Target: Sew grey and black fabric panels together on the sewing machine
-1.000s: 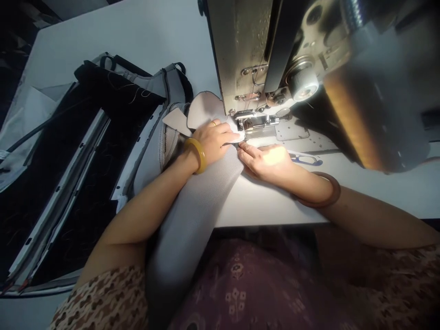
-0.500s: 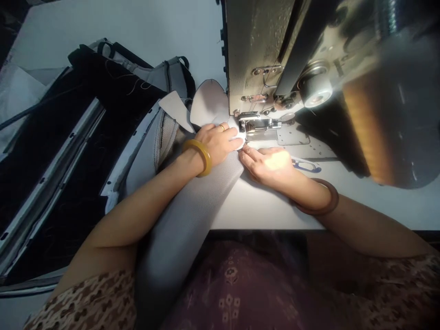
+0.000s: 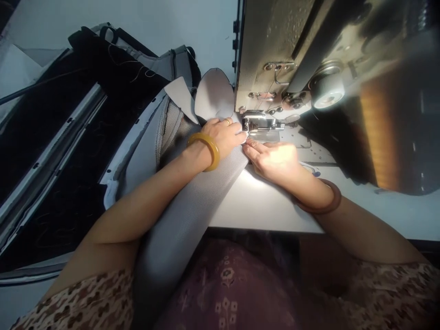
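Note:
Grey mesh fabric runs from my lap up to the presser foot of a sewing machine. My left hand, with a ring and a yellow bangle, lies on the fabric with its fingers stretched toward the foot. Close by on the right, my right hand pinches the fabric's edge just in front of the foot; its thumb is partly hidden. Beyond my left hand, a rounded pale flap stands up beside the machine head. A small pointed pale flap lies to its left.
Black panels with pale edging spread across the left of the white table. A loose thread lies on the black cloth. At the right, a blue-handled tool shows partly behind my right wrist. The table's front edge runs near my body.
The view has shifted a little, moving the machine to the right in the picture. Both hands stay beside the presser foot on the fabric. More of the blue-handled tool is now covered.

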`<state>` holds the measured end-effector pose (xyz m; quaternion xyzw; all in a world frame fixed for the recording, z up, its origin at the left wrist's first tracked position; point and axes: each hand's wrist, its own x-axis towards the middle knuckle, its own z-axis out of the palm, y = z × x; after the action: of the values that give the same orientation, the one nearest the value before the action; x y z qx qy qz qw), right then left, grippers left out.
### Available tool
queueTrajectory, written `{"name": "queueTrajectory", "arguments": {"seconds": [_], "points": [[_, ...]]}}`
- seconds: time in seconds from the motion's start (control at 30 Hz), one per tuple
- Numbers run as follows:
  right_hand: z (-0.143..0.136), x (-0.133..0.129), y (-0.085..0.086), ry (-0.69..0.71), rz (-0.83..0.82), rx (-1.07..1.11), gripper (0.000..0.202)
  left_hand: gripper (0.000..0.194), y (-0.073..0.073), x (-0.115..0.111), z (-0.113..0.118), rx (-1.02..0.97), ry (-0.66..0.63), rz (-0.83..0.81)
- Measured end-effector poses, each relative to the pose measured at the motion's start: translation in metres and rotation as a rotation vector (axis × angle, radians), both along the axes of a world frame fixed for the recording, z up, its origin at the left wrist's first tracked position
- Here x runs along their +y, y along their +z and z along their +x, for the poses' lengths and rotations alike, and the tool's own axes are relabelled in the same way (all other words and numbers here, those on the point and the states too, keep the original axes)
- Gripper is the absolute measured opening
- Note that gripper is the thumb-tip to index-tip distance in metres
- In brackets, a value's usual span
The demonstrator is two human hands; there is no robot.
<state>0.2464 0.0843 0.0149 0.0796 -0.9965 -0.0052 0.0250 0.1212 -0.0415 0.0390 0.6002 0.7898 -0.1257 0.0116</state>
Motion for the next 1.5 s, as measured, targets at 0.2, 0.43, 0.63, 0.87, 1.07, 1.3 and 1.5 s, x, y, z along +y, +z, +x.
{"name": "queueTrajectory", "arguments": {"seconds": [0.2,0.43,0.63,0.87,1.07,1.3,1.5], "points": [[-0.002,0.002,-0.006,-0.019,-0.041,0.001,0.038,0.031,0.006,0.002,-0.004,-0.051,-0.004,-0.070],[-0.002,0.003,-0.007,-0.021,-0.035,0.002,0.040,0.037,0.002,-0.002,-0.008,-0.051,-0.043,-0.071],[-0.004,0.005,-0.006,-0.049,-0.026,-0.007,0.039,0.038,-0.003,0.001,-0.007,-0.011,-0.066,-0.034],[-0.001,0.009,-0.005,-0.088,-0.041,-0.080,0.045,0.029,0.004,0.000,-0.020,-0.154,0.036,0.079],[0.000,0.011,-0.007,-0.079,-0.029,-0.116,0.040,0.031,0.001,-0.001,-0.023,-0.097,-0.119,0.081],[0.000,0.012,-0.014,0.022,0.046,0.070,0.033,0.035,-0.007,0.000,-0.019,0.034,-0.337,0.146],[-0.004,0.014,-0.015,-0.010,0.065,0.063,0.033,0.033,-0.006,0.005,-0.018,0.061,-0.329,0.107]]}}
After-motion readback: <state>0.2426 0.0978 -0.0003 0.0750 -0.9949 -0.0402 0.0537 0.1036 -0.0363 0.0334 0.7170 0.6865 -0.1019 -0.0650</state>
